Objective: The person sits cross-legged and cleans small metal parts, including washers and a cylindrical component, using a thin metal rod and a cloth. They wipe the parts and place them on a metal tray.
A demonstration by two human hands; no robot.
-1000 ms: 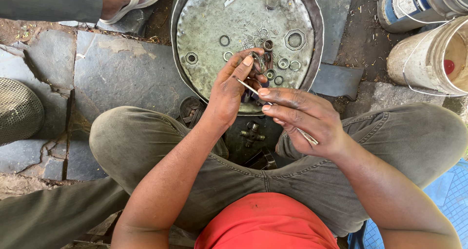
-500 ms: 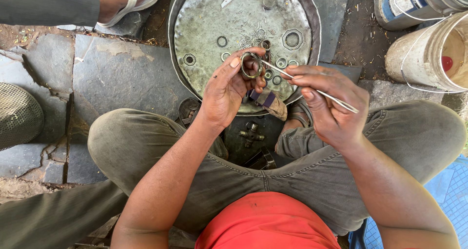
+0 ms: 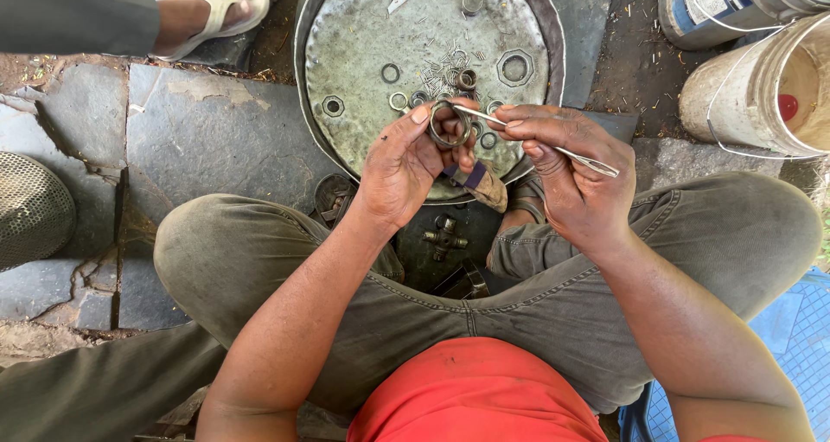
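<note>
My left hand (image 3: 408, 167) holds a small round metal bearing cup (image 3: 450, 124) upright between thumb and fingers, its open side facing me. My right hand (image 3: 575, 176) pinches a thin metal tool (image 3: 553, 146) like tweezers, its tip resting on the cup's rim. Both hands hover over the near edge of a big round metal pan (image 3: 363, 53) that holds several rings, nuts and thin needle rollers. I sit cross-legged in olive trousers; a cross-shaped metal joint (image 3: 444, 234) lies on the ground between my legs.
Another person's sandalled foot (image 3: 212, 9) stands at the pan's upper left. A white bucket (image 3: 761, 87) and a paint can (image 3: 718, 5) stand at the right. A mesh basket (image 3: 30, 208) sits at the left on cracked stone slabs. A blue mat (image 3: 795, 338) lies lower right.
Both hands rose from the pan's near edge; the left hand turned the cup up to face me, and the right hand brought the tool's tip to its rim.
</note>
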